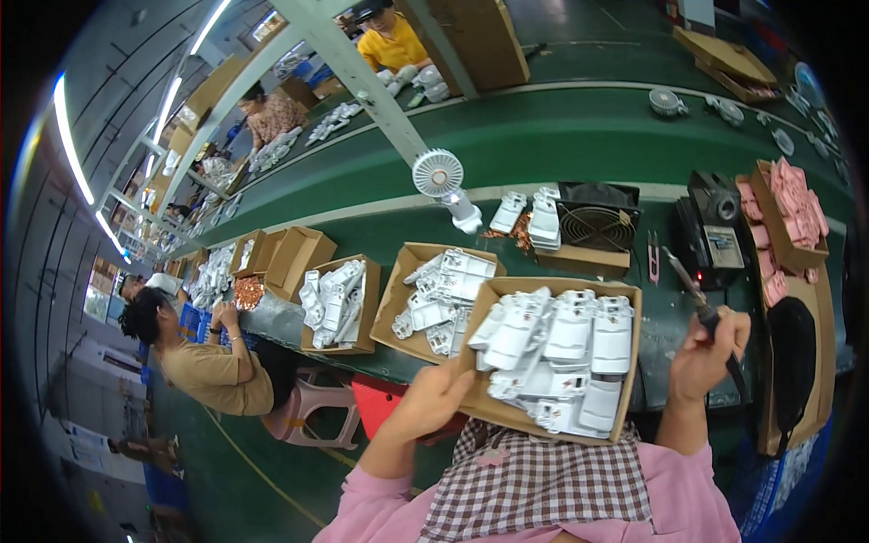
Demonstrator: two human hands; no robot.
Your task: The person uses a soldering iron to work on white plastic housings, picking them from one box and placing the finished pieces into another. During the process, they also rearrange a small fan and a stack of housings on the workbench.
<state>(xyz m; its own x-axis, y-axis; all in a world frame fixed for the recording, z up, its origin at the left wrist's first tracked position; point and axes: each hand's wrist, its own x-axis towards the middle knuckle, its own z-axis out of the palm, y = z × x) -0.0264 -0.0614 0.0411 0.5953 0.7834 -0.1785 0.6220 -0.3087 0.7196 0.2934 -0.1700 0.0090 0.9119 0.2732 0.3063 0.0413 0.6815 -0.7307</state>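
so it's a big workshop; long green belt (579,140) across the far side, pale metal post (385,113) slanting up by it; strip lights (72,154) run down the far left; bright window (99,294) over there too; green floor (235,493) with a yellow line (262,471); pink plastic stool (312,384) at left, nearer

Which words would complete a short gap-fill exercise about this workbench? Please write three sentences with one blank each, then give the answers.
1. The person's ____ hand holds the soldering iron.
2. The left hand grips the nearest cardboard box, which is filled with ____ plastic housings.
3. From the wearer's view, the white handheld fan stands to the ____ of the square black fan.

Missing words: right; white; left.
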